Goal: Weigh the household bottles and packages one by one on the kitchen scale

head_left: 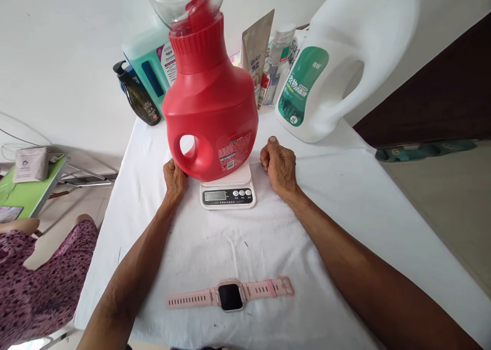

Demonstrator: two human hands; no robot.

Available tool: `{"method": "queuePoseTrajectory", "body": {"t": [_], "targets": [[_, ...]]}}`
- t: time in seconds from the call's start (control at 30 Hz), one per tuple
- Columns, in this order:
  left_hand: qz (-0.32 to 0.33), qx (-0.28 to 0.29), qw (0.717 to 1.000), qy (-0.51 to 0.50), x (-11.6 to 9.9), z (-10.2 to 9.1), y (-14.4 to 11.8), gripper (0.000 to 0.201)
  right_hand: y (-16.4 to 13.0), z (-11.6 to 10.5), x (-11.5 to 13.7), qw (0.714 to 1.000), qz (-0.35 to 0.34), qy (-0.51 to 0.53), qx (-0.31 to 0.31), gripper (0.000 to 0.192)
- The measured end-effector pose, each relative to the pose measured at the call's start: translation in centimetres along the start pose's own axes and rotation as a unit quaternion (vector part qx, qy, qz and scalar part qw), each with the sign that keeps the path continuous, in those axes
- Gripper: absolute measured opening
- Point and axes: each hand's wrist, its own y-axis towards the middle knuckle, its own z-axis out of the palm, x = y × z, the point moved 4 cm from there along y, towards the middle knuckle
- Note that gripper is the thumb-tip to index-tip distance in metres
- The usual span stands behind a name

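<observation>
the white cloth-covered worktop (345,212) carries everything. at its far right stands a big white plastic jug with a green label (337,59), smooth and curved around a moulded handle hole. in the middle, the glossy red plastic detergent jug with a ribbed collar and clear cap (209,110) already sits upright on the small white digital kitchen scale (227,189); whether the display shows a reading is too small to tell. the left hand (175,177) rests half-curled against the jug's base, gripping nothing. the right hand (279,165) is loosely fisted just beside the scale, empty. nearest lies a pink rubbery-strapped smartwatch (230,295), flat.
</observation>
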Motion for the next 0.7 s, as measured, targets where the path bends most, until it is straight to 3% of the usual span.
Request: {"method": "queuePoseTrajectory", "body": {"t": [0.2,0.33,0.47,0.6,0.7], "targets": [[0.004,0.012,1.000,0.013,0.2,0.0,0.0,0.068,0.0,0.0,-0.3,1.000,-0.005,0.003,0.001,0.078],[0.025,-0.025,0.999,0.021,-0.6,-0.4,0.1,0.064,0.1,0.0,-0.3,1.000,0.002,0.005,-0.003,0.078],[0.072,-0.043,0.995,-0.049,-4.2,-0.7,0.4,0.068,0.2,-0.1,-0.1,1.000,0.007,0.010,-0.010,0.077],[0.137,-0.007,0.989,-0.061,-8.3,-0.3,0.8,0.066,0.2,-0.3,-0.2,0.999,0.023,0.025,-0.016,0.076],[0.142,0.027,0.987,-0.066,-10.1,0.4,1.0,0.061,0.3,-0.5,-0.4,0.996,0.044,0.061,-0.039,0.075]]}}
